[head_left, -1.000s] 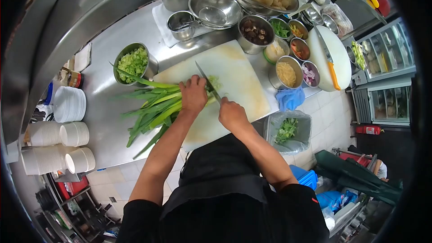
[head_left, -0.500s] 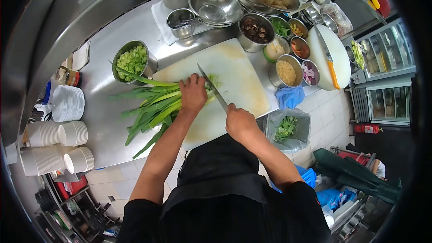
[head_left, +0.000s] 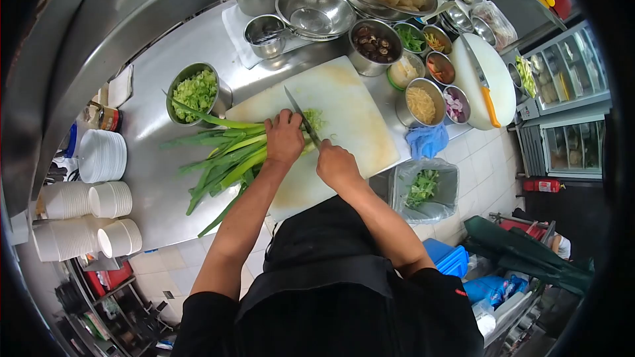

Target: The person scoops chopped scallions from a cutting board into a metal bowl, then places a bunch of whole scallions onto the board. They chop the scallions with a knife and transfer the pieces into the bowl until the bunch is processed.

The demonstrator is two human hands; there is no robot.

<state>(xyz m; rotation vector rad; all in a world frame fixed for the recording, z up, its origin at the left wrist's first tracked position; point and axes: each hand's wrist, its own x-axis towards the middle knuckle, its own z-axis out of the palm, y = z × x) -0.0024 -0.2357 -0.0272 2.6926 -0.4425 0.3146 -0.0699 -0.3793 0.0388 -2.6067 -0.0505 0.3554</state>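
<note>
A bunch of green onions (head_left: pixel 228 152) lies across the left side of the white cutting board (head_left: pixel 357 112), its long leaves spreading onto the steel counter. My left hand (head_left: pixel 285 136) presses on the cut end of the bunch, fingers curled over the stalks. My right hand (head_left: pixel 338 165) is wrapped round the handle of a kitchen knife (head_left: pixel 302 112). The blade lies close beside my left fingertips, its tip pointing to the far side of the board. Small chopped green onion pieces (head_left: pixel 315 118) are scattered just right of the blade.
Behind the bunch stands a steel pot of chopped greens (head_left: pixel 193 97). Bowls of mushrooms (head_left: pixel 374 43), shredded yellow food (head_left: pixel 421 106) and other ingredients line the far right. A second knife (head_left: pixel 488 99) rests on a round white board (head_left: pixel 501 79). Stacked bowls (head_left: pixel 63 199) stand left; a lined bin (head_left: pixel 426 192) is below right.
My right hand has moved forward and to the left with the knife, and the blade has shifted further up the board. The left hand stays on the green onions.
</note>
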